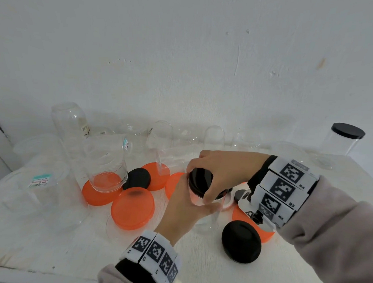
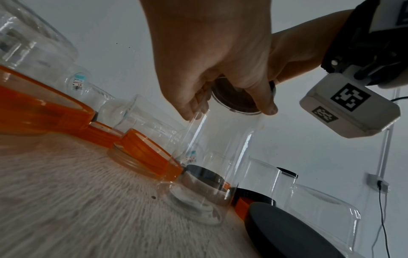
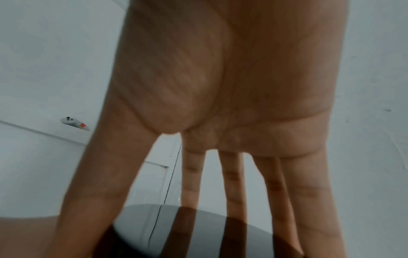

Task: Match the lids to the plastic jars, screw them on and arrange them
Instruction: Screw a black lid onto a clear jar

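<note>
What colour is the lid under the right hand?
Black lid, gripped by the right hand; clearest in the head view.

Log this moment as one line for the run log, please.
step: screwing on lid | left hand: grips clear jar | right hand: grips black lid on that jar | done: one capped jar far right

A clear plastic jar [image 1: 208, 209] stands upright near the middle of the white tabletop [image 1: 57, 242], with a black round lid [image 1: 200, 182] on its mouth. Left of it lies a flat orange round lid [image 1: 132, 208], and behind that a loose black lid [image 1: 137, 178] lies beside a clear jar standing on an orange lid [image 1: 105, 165]. A large black round lid [image 1: 241, 241] lies in front and to the right, a row of clear empty jars [image 1: 214, 136] stands along the wall behind, and a black-lidded clear jar [image 1: 343, 141] stands at the far right corner.
</note>
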`<state>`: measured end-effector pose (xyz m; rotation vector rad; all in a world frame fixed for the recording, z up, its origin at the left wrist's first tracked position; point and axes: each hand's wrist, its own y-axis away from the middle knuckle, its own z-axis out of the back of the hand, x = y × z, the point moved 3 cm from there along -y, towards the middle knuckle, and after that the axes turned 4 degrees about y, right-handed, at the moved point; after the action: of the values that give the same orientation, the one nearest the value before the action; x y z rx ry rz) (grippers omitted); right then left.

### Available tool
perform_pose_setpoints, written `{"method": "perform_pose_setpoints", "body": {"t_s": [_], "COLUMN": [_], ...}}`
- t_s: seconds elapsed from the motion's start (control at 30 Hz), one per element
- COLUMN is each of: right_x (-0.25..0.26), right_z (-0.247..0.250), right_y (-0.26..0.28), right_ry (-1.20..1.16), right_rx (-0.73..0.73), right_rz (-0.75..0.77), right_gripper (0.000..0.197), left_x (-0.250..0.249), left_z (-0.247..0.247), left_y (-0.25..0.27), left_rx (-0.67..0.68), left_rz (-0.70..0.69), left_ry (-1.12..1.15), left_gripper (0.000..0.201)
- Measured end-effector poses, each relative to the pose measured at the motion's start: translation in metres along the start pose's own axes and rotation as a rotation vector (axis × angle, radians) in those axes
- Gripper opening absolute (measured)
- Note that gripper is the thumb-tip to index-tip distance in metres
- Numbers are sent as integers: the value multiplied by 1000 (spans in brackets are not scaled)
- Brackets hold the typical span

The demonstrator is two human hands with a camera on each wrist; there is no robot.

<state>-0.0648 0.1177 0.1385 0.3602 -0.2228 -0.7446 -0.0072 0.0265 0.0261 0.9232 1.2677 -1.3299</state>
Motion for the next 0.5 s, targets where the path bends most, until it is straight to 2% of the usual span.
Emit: {"method": "perform_pose_setpoints", "body": {"t_s": [0.23, 0.37, 0.5], "right_x": [-4, -6, -5], "right_z": [-7, -3, -2], "right_y": [-5, 0, -1], "right_ry": [44, -74, -61], "right_rx": [-119, 3, -15], "right_rz": [-116, -30, 12], "right_gripper": [69, 75, 67], "left_x": [3, 3, 2], "left_z": [1, 1, 0], "left_y": [1, 0, 0], "left_rx": [-8, -5, 3], "left_rz": [14, 12, 12], "left_ry": [6, 10, 6], "left_gripper": [74, 76, 77]}}
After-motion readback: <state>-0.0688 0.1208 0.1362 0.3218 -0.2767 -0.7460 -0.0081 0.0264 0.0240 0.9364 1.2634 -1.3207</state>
